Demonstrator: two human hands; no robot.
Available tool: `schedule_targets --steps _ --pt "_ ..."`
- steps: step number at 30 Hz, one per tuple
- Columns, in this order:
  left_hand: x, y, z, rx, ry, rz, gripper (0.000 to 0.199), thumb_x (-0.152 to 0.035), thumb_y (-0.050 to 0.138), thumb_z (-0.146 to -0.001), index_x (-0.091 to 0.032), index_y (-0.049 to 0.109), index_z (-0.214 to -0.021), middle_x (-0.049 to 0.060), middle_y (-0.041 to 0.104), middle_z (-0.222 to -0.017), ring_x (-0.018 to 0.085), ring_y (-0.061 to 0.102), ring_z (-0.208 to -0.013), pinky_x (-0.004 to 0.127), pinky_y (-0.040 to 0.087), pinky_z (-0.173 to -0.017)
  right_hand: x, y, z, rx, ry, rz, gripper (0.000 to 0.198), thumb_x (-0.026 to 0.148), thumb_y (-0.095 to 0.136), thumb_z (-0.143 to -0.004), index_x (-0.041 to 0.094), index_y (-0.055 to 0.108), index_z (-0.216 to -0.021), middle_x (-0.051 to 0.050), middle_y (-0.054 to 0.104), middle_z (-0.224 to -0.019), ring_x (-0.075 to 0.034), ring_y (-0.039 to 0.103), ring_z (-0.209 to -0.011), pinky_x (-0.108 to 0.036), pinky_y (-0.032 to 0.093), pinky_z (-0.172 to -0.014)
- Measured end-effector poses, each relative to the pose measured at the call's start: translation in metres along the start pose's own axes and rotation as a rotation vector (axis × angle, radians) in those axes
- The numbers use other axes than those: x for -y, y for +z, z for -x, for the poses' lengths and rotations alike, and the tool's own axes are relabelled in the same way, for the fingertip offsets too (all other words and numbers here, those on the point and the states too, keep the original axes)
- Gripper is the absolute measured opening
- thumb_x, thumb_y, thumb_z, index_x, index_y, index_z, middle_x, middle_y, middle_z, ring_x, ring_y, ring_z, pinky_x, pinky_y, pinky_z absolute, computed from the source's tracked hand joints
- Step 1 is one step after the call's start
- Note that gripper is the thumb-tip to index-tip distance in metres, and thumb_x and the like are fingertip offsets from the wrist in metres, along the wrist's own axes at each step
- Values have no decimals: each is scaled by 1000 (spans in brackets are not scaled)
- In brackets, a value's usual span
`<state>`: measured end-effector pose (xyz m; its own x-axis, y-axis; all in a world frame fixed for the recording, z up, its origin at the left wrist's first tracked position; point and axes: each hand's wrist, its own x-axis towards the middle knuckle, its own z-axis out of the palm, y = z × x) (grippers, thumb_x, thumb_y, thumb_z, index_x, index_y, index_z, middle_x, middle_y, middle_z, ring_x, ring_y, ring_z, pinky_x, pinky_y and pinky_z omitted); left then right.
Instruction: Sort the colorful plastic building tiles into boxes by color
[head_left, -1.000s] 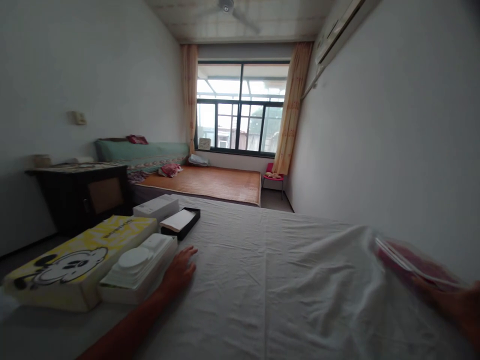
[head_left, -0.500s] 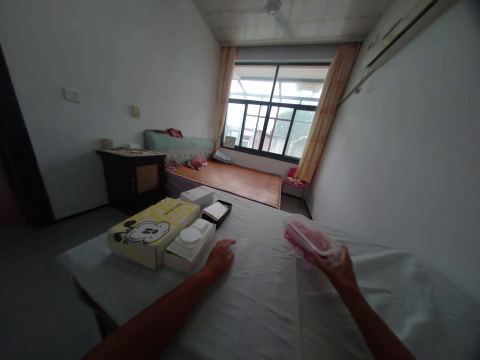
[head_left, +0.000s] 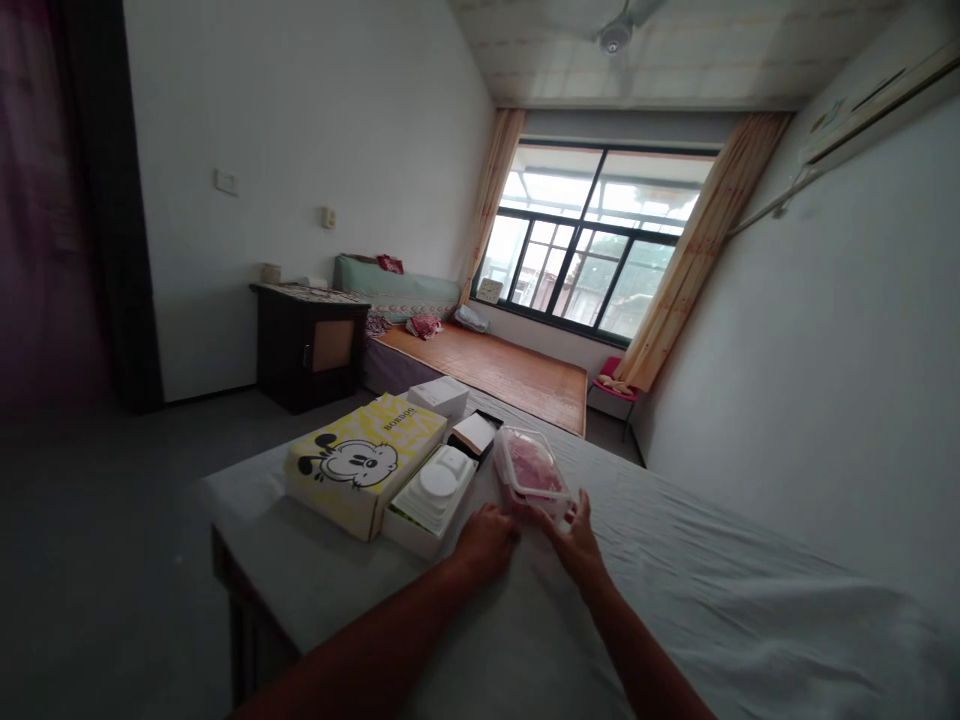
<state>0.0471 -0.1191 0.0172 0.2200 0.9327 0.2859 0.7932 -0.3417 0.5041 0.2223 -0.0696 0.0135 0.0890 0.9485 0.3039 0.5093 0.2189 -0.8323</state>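
Note:
A clear lidded plastic container (head_left: 534, 462) with pink contents is in my right hand (head_left: 577, 545). Thumb and fingers wrap its near right end, and it tilts just above the white-covered table. My left hand (head_left: 489, 540) is beside the container's near left corner with its fingers curled in and nothing visible in them; I cannot tell whether it touches the container. Left of that hand stands an open box (head_left: 431, 500) with white round and square pieces. A yellow cartoon-dog box (head_left: 360, 465) adjoins it. Behind are a small white box (head_left: 439, 397) and a black tray (head_left: 495, 430) holding a white piece.
The table's white cloth (head_left: 675, 560) is wrinkled on the right. Beyond the table are a bed with a brown mat (head_left: 487, 365), a dark cabinet (head_left: 311, 345) and a pink chair (head_left: 615, 378) below the window.
My right hand has brought the container leftward, close to the boxes. My left hand has curled its fingers and now lies near the container. The camera view has turned left.

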Motion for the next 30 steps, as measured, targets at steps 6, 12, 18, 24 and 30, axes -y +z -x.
schedule_targets --steps 6,12,18,24,30 --pt "0 -9 1 33 -26 9 30 -13 50 -73 -22 74 -87 5 70 -93 21 58 -94 30 44 -82 16 20 -10 136 154 -95 72 66 34 -80 20 36 -135 -13 53 -130 -26 54 -113 -37 48 -84" --pt "1 -10 0 55 -7 -41 29 -14 48 -76 -22 74 -87 6 70 -92 21 58 -95 28 44 -82 37 42 -15 260 196 -207 71 62 39 -79 24 31 -138 -12 48 -135 -24 57 -108 -35 50 -76" --pt "-29 -12 8 151 65 -106 34 -15 50 -74 -24 69 -101 5 68 -103 23 60 -99 34 46 -87 24 -27 4 328 252 -296 70 68 40 -77 22 46 -129 -14 52 -130 -24 61 -99 -36 50 -74" --pt "-104 24 -11 348 460 -242 29 -25 48 -82 -23 66 -104 6 69 -104 24 65 -89 32 53 -70 -22 -87 48 426 36 -269 63 68 32 -83 21 67 -104 -10 67 -110 -25 58 -107 -38 44 -95" --pt "-116 92 -45 258 603 -180 24 -36 53 -83 -21 68 -93 4 72 -92 20 65 -81 23 49 -64 -46 -111 46 351 -73 -137 58 62 29 -87 23 66 -106 -6 67 -109 -23 59 -106 -36 43 -98"
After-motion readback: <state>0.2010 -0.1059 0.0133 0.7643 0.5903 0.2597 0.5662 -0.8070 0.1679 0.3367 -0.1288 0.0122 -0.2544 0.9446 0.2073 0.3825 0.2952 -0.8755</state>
